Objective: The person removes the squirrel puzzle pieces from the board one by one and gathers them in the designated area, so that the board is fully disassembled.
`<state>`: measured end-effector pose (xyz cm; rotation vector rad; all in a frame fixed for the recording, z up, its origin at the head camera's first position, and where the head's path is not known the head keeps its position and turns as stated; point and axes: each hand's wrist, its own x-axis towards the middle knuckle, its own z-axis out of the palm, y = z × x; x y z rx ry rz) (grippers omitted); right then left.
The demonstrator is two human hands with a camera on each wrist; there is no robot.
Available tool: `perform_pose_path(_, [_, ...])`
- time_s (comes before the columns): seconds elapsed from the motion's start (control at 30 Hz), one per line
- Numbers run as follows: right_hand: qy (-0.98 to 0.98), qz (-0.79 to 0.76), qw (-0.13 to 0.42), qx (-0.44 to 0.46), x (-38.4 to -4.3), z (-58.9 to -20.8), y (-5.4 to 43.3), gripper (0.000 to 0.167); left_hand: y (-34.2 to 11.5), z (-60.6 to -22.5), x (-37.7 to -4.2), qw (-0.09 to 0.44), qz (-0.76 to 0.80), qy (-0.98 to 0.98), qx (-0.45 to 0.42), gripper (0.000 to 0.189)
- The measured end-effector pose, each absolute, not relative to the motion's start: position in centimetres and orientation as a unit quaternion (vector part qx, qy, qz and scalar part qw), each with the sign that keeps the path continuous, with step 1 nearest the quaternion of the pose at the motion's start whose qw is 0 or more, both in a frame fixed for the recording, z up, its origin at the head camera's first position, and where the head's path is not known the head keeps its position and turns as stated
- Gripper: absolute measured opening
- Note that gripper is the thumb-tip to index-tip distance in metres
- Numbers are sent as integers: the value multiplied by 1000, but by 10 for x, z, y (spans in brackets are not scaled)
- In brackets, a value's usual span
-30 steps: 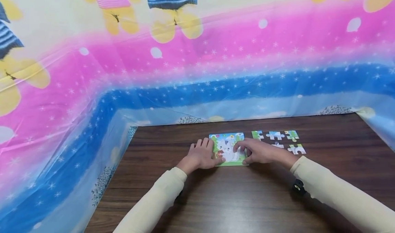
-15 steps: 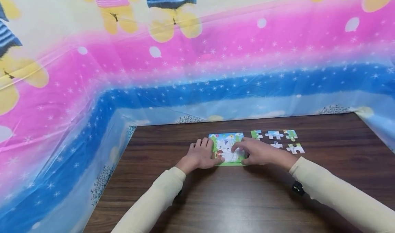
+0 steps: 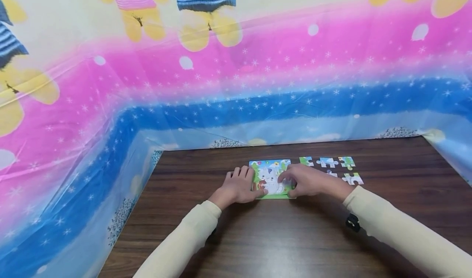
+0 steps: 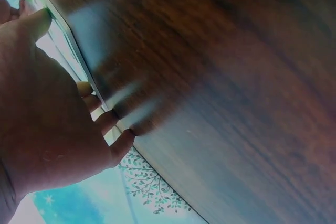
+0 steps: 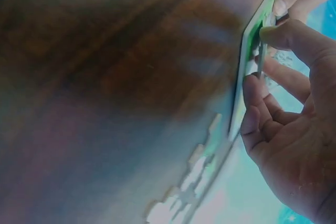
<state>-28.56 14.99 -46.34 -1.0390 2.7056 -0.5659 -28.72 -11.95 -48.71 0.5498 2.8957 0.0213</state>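
Note:
A jigsaw puzzle board (image 3: 271,166) with a white cat picture lies flat on the dark wooden table. My left hand (image 3: 237,186) rests on its left side, fingers extended along the edge and thumb on the lower front. At the board's right side, my right hand (image 3: 311,180) pinches a puzzle piece (image 5: 261,59) between thumb and fingers. That piece stands slightly tilted over the board in the right wrist view. The right fingers hide part of the picture's right side in the head view.
Right of the board lie several loose jigsaw pieces, among them a blue and white piece (image 3: 327,162), a green corner piece (image 3: 306,161) and a green and white piece (image 3: 352,179). A patterned cloth (image 3: 239,118) hangs along the table's back and left edges.

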Motion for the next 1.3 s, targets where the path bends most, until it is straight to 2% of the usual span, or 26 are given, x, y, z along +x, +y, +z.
perform_pose_path(0.5, [896,-261,90,-348,-287,-475,159,48,-122,-488,-287,106,-7,976,188,95])
perform_pose_path(0.87, [926,-175,36,-332,-276,-468,149,53,-118,-485,-286,118,4,978,174,99])
perform_pose_path(1.17, [916,-216,90,-325,-284,-464,152,46,-117,-482,-288,131,5,977,170,98])
perform_pose_path(1.3, [912,-224,95,-330,-287,-467,155,44,-116,-481,-288,132,4,977,170,96])
